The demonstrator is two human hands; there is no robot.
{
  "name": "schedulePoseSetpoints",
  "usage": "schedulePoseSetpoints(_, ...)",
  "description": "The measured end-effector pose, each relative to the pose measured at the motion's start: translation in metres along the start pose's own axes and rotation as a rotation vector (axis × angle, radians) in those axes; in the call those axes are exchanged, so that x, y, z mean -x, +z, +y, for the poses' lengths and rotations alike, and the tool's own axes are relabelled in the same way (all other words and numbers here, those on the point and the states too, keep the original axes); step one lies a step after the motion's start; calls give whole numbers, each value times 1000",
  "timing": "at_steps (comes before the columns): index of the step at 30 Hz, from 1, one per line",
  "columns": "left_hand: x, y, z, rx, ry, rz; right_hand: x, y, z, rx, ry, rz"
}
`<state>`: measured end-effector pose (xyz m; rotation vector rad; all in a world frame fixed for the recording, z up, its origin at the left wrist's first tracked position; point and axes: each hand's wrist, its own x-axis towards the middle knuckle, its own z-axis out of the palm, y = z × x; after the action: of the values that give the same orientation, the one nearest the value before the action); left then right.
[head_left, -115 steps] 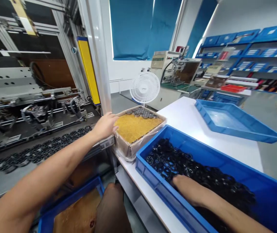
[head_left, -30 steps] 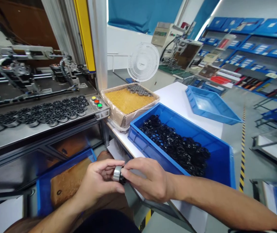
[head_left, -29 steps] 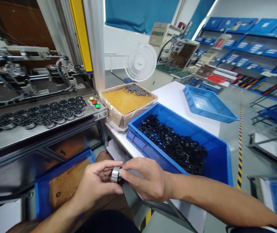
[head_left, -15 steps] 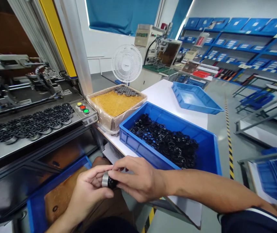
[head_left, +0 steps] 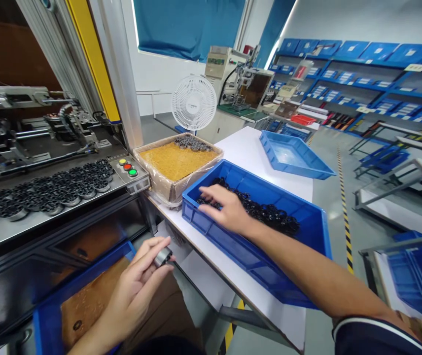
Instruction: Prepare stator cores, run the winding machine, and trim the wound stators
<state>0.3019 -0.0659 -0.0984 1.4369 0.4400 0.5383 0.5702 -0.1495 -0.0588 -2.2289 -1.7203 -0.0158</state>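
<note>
My left hand (head_left: 137, 278) is closed around a short silver metal ring (head_left: 162, 257) with black plastic showing at its end. It stays low, in front of the table edge. My right hand (head_left: 229, 209) reaches over the near wall of a deep blue bin (head_left: 214, 229), fingers stretched and apart, with no part seen in them. Below the fingers lies a heap of small black plastic parts (head_left: 270, 214), some ring-shaped. Part of the heap is hidden by my right hand and forearm.
On the machine ledge at left, rows of black-and-silver rings (head_left: 48, 190) sit beside a button box (head_left: 133, 182). A plastic-lined carton (head_left: 176, 185), a fan (head_left: 193, 103) and a shallow blue tray (head_left: 296, 170) stand beyond. A blue bin (head_left: 43, 320) lies low at left.
My hands have parted. The right one has let go of the piece and moved up over the blue bin, while the left keeps the metal ring and has tilted it.
</note>
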Motion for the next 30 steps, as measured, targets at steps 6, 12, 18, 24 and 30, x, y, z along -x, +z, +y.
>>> schedulePoseSetpoints(6, -9, -28, 1, -11, -99, 110, -8, 15, 106, 267, 433, -246)
schedulePoseSetpoints(12, -7, -34, 4, -55, 8, 214, -4, 39, 125, 385, 432, -365)
schedulePoseSetpoints(18, 0, -36, 17, -334, 153, 175, -18, 38, 127, 381, 311, -266)
schedulePoseSetpoints(24, 1, -41, 23, -295, 141, 192, -26, 15, 87, 298, 153, 80)
schedulePoseSetpoints(30, 1, -23, 20, 137, 61, 6, 24, -17, -44, -237, -414, 318)
